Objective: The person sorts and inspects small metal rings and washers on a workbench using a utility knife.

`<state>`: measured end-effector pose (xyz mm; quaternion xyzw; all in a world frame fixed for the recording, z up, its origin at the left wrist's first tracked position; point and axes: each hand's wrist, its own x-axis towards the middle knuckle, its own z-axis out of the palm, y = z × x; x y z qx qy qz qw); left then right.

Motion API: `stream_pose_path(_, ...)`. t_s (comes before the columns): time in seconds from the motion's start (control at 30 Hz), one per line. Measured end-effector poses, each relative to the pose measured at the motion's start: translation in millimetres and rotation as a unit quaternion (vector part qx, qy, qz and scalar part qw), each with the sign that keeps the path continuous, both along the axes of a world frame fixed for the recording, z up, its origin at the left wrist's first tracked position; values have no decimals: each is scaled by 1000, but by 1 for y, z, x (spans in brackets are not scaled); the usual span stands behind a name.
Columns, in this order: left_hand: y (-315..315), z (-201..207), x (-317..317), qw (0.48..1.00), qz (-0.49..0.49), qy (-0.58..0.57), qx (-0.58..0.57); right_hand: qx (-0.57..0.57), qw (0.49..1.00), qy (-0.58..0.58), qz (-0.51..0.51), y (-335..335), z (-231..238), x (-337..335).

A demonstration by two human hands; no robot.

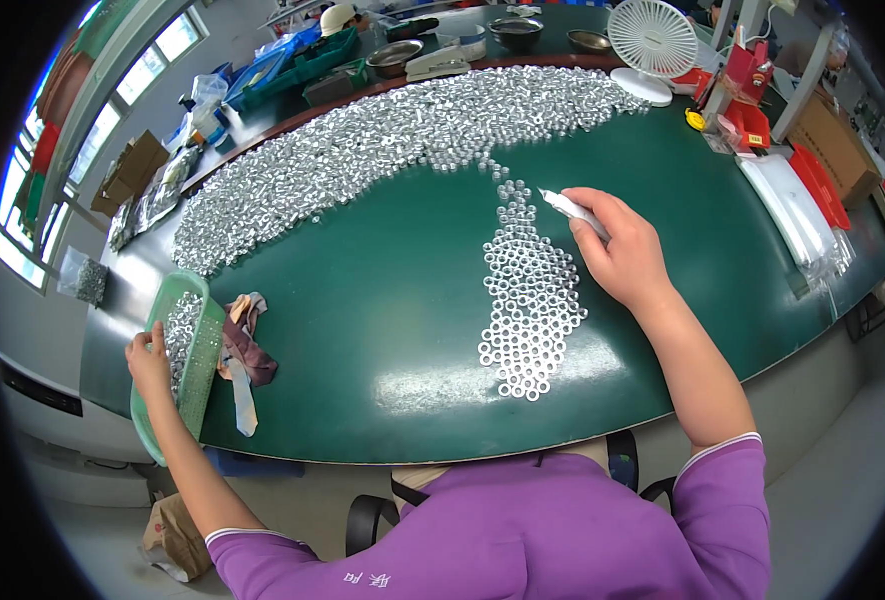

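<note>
My right hand [618, 245] grips a slim white pen-like tool [568, 208], its pointed tip aimed up and left. Just left of that tip, a patch of small silver metal rings [528, 290] lies in a single layer on the green tabletop. A thin trail of rings joins it to a long, deep heap of similar metal parts [363, 150] across the back. At the table's left edge, my left hand [150, 362] is closed on the side of a light green plastic basket [201, 375]. More small metal parts [181, 325] lie inside it.
Crumpled cloth [248, 345] rests beside the basket. A white fan [653, 45] and metal bowls [516, 32] stand beyond the heap. Clear plastic bags [788, 210] and red bins [818, 185] line the right side. The table's curved front edge is close to my body.
</note>
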<state>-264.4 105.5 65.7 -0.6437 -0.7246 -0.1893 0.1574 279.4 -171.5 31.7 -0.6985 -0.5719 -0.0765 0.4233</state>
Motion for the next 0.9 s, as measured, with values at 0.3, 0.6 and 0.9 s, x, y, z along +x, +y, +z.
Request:
stream_pose_path(0.3, -80, -10, 164, 930, -357, -68, -50, 17, 992, 121, -32, -4, -1, 19)
stream_pose_path(0.6, -68, -64, 120, 964, -257, 63, -26, 16, 995, 98, -8, -3, 2, 20)
stream_pose_path(0.9, -184, -34, 245, 769, -639, -19, 29, -15, 996, 88, 6, -4, 0, 13)
